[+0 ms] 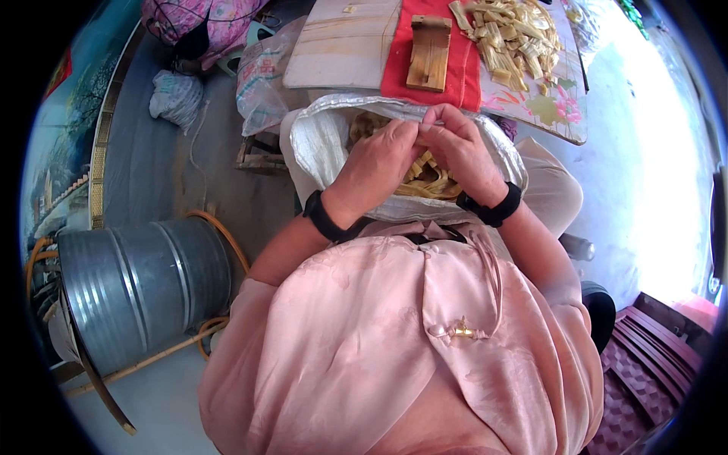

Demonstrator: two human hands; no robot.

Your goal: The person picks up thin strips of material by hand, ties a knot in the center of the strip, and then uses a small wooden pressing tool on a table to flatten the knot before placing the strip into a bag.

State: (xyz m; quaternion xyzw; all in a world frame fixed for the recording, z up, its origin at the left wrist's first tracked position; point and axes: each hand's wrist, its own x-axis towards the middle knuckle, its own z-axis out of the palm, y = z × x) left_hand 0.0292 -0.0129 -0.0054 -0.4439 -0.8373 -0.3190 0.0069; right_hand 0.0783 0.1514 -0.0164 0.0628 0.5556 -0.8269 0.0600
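My left hand [385, 158] and my right hand [464, 155] meet fingertip to fingertip above the mouth of a white woven sack [312, 148] on my lap. Both sets of fingers are pinched closed. Whatever lies between them is too small and covered to make out. Below the hands, inside the sack, lie dry yellow-brown strips [431, 182], partly hidden by my fingers and wrists. Just beyond the sack, a wooden block with a darker raised end [429, 61] rests on a red cloth [466, 80].
A low table [334, 57] stands ahead, bearing a heap of pale dried strips [523, 38] at its right. Left of the sack are a plastic bag [265, 87] and a smaller tied bag [177, 98]. A metal drum [148, 280] lies at my left, a maroon slatted item [644, 371] at my right.
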